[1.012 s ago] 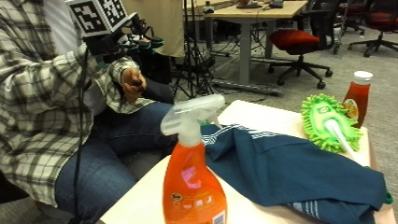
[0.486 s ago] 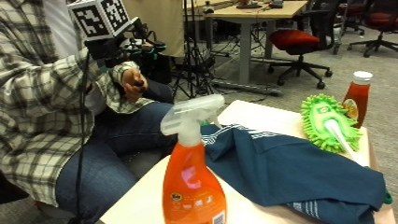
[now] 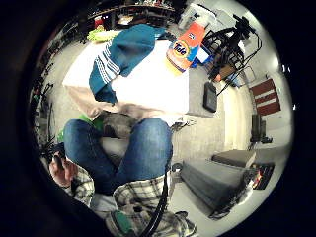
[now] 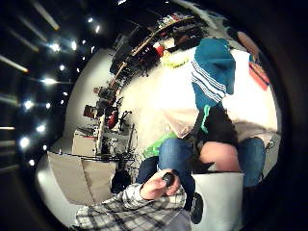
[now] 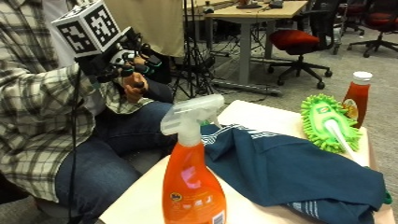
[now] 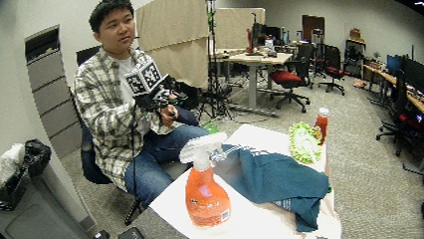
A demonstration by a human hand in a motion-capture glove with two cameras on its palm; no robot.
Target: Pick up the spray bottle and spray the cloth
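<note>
Right hand (image 5: 121,65) is raised in front of the person's chest, well apart from the bottle (image 5: 191,186) and on the far side of it from the outside camera; whether it is spread or closed cannot be told from these views, though nothing of the task is in it. Just beside it, the bare hand (image 5: 134,87) pinches a small dark object that I cannot identify.

The bottle, orange with a white trigger head, stands upright at the near edge of the table (image 5: 261,114), its nozzle pointing to the right in the outside view. A teal cloth (image 5: 292,172) lies rumpled just beside the bottle, spreading away from it across the table. Beyond the cloth from the bottle lies a green duster (image 5: 330,123), with a red sauce bottle (image 5: 356,95) farther off.

By my judgement the task is at its very start: the pick-up has not begun. The next move calls for bringing the hand down to the bottle's neck under the trigger head, closing round it, then lifting and turning the nozzle toward the cloth
</note>
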